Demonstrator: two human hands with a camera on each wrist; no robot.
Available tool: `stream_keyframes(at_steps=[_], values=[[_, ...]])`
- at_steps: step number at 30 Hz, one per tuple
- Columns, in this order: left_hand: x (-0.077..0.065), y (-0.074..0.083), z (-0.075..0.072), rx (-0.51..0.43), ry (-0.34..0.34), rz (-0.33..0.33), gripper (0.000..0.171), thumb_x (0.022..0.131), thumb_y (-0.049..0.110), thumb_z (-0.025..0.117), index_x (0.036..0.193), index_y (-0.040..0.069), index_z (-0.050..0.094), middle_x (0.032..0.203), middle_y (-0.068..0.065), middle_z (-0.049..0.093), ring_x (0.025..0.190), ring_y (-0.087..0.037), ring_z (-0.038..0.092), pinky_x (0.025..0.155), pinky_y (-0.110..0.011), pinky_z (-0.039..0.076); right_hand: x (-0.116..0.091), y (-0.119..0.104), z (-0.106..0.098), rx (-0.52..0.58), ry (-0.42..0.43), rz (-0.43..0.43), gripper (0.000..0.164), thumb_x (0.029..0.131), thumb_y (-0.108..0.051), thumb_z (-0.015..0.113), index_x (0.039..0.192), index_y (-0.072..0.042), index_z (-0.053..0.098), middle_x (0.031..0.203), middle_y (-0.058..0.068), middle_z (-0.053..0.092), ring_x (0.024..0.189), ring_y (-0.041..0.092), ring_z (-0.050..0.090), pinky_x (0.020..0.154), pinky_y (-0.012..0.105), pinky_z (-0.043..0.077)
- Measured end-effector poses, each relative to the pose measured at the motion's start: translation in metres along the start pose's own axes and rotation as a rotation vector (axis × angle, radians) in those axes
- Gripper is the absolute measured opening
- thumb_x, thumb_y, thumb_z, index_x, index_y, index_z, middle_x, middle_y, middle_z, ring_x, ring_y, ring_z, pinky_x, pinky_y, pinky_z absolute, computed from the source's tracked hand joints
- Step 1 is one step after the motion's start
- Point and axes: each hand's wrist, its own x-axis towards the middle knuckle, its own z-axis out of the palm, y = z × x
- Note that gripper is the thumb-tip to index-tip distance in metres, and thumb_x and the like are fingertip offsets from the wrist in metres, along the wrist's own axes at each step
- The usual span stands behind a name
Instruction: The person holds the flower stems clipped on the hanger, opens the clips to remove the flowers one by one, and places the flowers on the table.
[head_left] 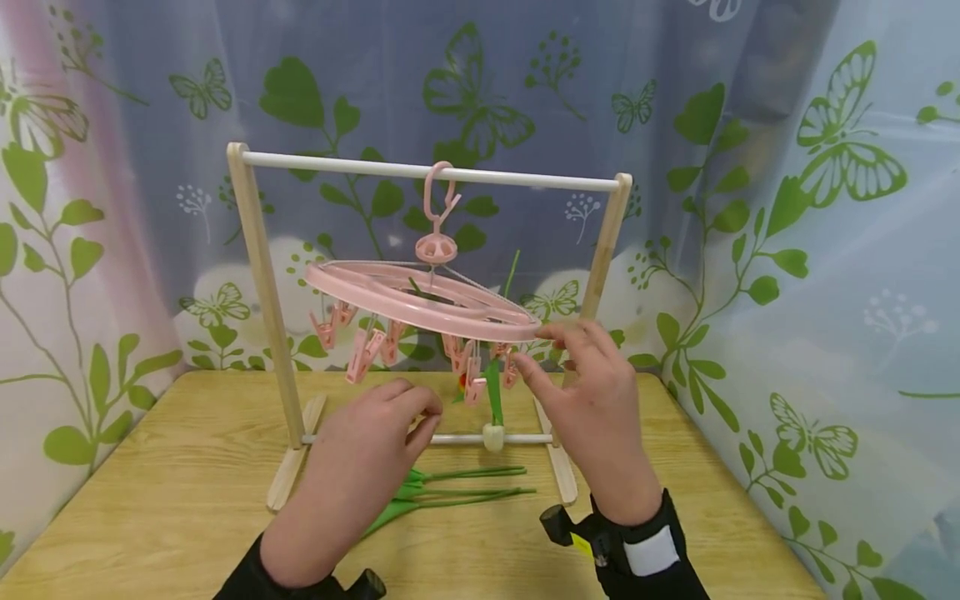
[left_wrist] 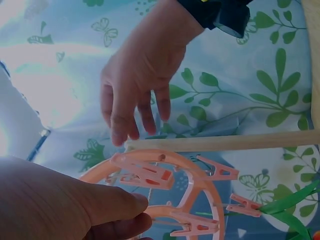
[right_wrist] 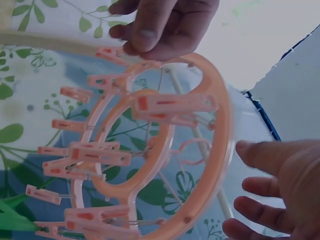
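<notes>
A pink round clip hanger (head_left: 423, 296) hangs by its hook from a white bar, tilted with its right side lower. Pink clothespins (head_left: 365, 354) dangle beneath it. One white tulip (head_left: 493, 437) hangs head down under the right side, its green stem rising through the ring. My right hand (head_left: 592, 387) is at the ring's right edge, index fingertip right at the rim, thumb lower and apart. Below the ring's front, my left hand (head_left: 375, 429) has loosely bent fingers, thumb close to the index finger, nothing visible between them; the left wrist view shows clothespins (left_wrist: 200, 225) just beyond it.
A wooden stand with a white top bar (head_left: 337, 164) and side posts (head_left: 264, 292) holds the hanger. Several green flower stems (head_left: 465, 496) lie on the wooden table (head_left: 187, 467), their left ends hidden by my left hand. A patterned curtain (head_left: 750, 208) surrounds the table.
</notes>
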Motion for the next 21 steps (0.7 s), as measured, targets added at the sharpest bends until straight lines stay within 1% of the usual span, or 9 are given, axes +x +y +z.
stream_keyframes(at_steps=[2,4,6,8,10,12,16,19,21], values=[[0.0,0.0,-0.001,-0.004,0.009,0.007,0.011,0.093,0.014,0.089,0.094,0.021,0.08,0.09,0.007,0.075,0.067,-0.004,0.059,0.055,-0.018,0.042,0.001,0.004,0.005,-0.016,-0.012,-0.016,0.041,0.092,-0.022,0.091,0.127,-0.007,0.075,0.127,0.015,0.07,0.114,0.034,0.07,0.091,0.049,0.061],[-0.001,0.0,-0.003,-0.008,0.015,0.01,0.011,0.093,0.015,0.089,0.094,0.021,0.08,0.09,0.008,0.075,0.066,-0.004,0.059,0.055,-0.018,0.041,0.001,0.008,0.011,-0.029,-0.021,-0.028,0.046,0.093,-0.018,0.09,0.134,-0.006,0.072,0.136,0.019,0.066,0.123,0.039,0.067,0.098,0.053,0.059],[-0.002,0.002,-0.005,-0.011,0.027,0.012,0.011,0.093,0.015,0.089,0.095,0.021,0.08,0.092,0.008,0.076,0.067,-0.003,0.061,0.055,-0.018,0.042,0.001,0.011,0.017,-0.038,-0.024,-0.025,0.048,0.094,-0.013,0.088,0.138,-0.006,0.07,0.141,0.021,0.064,0.128,0.042,0.065,0.101,0.056,0.059],[-0.003,0.003,-0.008,-0.012,0.05,0.018,0.012,0.093,0.016,0.09,0.096,0.021,0.08,0.093,0.008,0.076,0.067,-0.003,0.063,0.056,-0.018,0.042,0.002,0.014,0.022,-0.04,-0.019,-0.018,0.047,0.095,-0.009,0.086,0.138,-0.005,0.069,0.142,0.022,0.065,0.131,0.042,0.064,0.104,0.056,0.058],[-0.004,0.004,-0.011,-0.014,0.084,0.032,0.013,0.092,0.016,0.09,0.097,0.021,0.08,0.094,0.008,0.077,0.068,-0.004,0.064,0.055,-0.018,0.043,0.002,0.016,0.028,-0.05,-0.004,-0.023,0.043,0.095,-0.005,0.084,0.136,-0.005,0.07,0.139,0.021,0.067,0.129,0.041,0.066,0.102,0.055,0.059],[-0.005,0.005,-0.013,-0.013,0.126,0.057,0.013,0.091,0.016,0.091,0.097,0.02,0.08,0.093,0.008,0.076,0.068,-0.004,0.065,0.056,-0.018,0.045,0.001,0.017,0.032,-0.063,0.019,-0.045,0.036,0.095,-0.002,0.083,0.13,-0.004,0.072,0.133,0.019,0.07,0.123,0.04,0.068,0.099,0.053,0.06],[-0.004,0.006,-0.012,-0.04,0.216,0.136,0.013,0.09,0.015,0.092,0.096,0.018,0.081,0.091,0.006,0.075,0.074,-0.007,0.069,0.061,-0.022,0.054,-0.001,0.015,0.04,-0.087,0.065,-0.109,0.027,0.095,0.0,0.083,0.12,-0.005,0.076,0.122,0.016,0.073,0.111,0.036,0.069,0.09,0.048,0.061],[-0.004,0.008,-0.011,-0.088,0.295,0.19,0.018,0.089,0.011,0.093,0.101,0.014,0.08,0.093,0.004,0.075,0.081,-0.01,0.072,0.068,-0.026,0.059,-0.004,0.009,0.046,-0.073,0.103,-0.171,0.028,0.092,0.0,0.087,0.118,-0.006,0.078,0.117,0.015,0.075,0.105,0.035,0.069,0.085,0.046,0.062],[-0.005,0.009,-0.012,-0.123,0.337,0.203,0.023,0.089,0.009,0.092,0.108,0.012,0.079,0.1,0.0,0.076,0.089,-0.014,0.073,0.075,-0.03,0.061,-0.007,0.004,0.049,-0.047,0.127,-0.223,0.029,0.09,-0.001,0.089,0.117,-0.006,0.079,0.115,0.014,0.076,0.101,0.034,0.068,0.082,0.046,0.062]])
